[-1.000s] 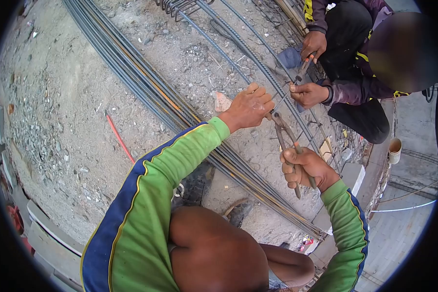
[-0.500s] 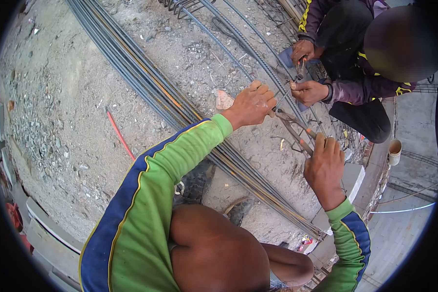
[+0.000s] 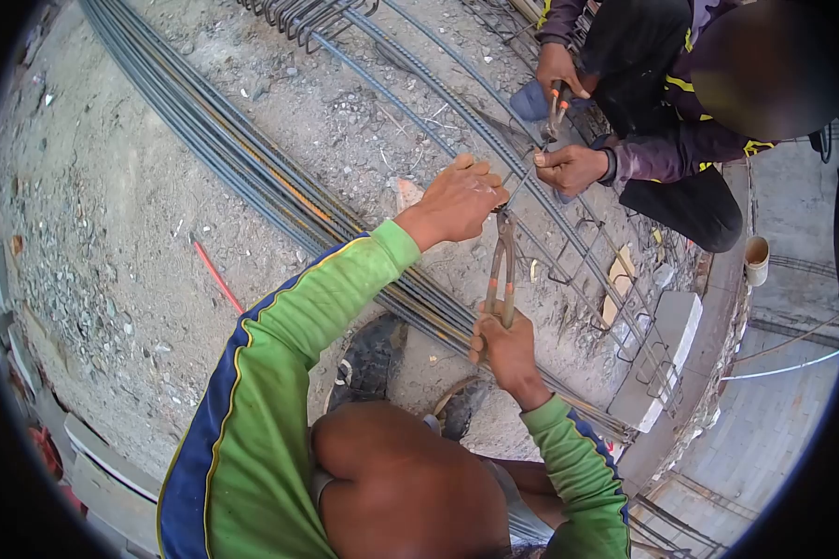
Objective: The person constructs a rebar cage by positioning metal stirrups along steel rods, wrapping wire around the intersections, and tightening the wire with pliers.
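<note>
My left hand (image 3: 461, 197) is closed around a long ribbed rebar (image 3: 405, 114) of the cage frame; whether a tie wire is also in its fingers is hidden. Below it, my right hand (image 3: 508, 352) grips the orange-banded handles of a pair of end-cutting pincers (image 3: 496, 279). The pincers' jaws point up and meet the bar just beside my left fingers. Across the cage, a co-worker's hand (image 3: 570, 170) pinches at another bar, while that person's other hand (image 3: 557, 67) holds similar pincers (image 3: 557, 110).
A bundle of rebars (image 3: 252, 163) runs diagonally across the gritty ground. Bent stirrups (image 3: 294, 17) cluster at the top. A red rod (image 3: 216, 273) lies on the left. Toward the right are a concrete block (image 3: 667, 345) and a small cup-like container (image 3: 757, 261).
My right hand has swung the pincers left and down, so they now stand nearly upright under my left hand. The co-worker's pincers have turned. The whole view has shifted slightly.
</note>
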The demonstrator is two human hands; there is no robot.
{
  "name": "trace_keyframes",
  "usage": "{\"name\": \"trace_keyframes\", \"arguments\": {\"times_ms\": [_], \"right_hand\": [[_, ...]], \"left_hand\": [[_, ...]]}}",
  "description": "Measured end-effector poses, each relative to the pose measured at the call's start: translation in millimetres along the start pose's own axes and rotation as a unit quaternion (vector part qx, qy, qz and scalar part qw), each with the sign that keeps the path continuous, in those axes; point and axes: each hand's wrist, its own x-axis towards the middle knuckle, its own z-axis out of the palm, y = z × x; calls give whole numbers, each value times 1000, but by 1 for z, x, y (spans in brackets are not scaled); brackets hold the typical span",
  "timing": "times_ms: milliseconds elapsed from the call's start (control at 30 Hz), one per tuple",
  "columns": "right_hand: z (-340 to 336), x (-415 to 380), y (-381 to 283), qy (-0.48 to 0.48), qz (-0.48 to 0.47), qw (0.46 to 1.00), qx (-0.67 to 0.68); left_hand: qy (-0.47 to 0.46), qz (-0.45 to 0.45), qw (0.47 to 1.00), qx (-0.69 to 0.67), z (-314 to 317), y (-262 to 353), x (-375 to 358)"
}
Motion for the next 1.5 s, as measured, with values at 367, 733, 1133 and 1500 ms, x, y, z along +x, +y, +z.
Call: {"name": "trace_keyframes", "arguments": {"times_ms": [367, 733, 1133, 1500], "right_hand": [[57, 70, 93, 296, -279, 903, -137], [64, 93, 98, 330, -303, 888, -102], [40, 15, 40, -378, -6, 591, 713], [24, -4, 19, 91, -111, 986, 79]], "left_hand": [[-227, -269, 935, -50, 1, 7, 56], [-194, -276, 940, -53, 2, 8, 63], [-172, -298, 938, -43, -5, 19, 63], [-165, -271, 948, -23, 7, 9, 56]]}}
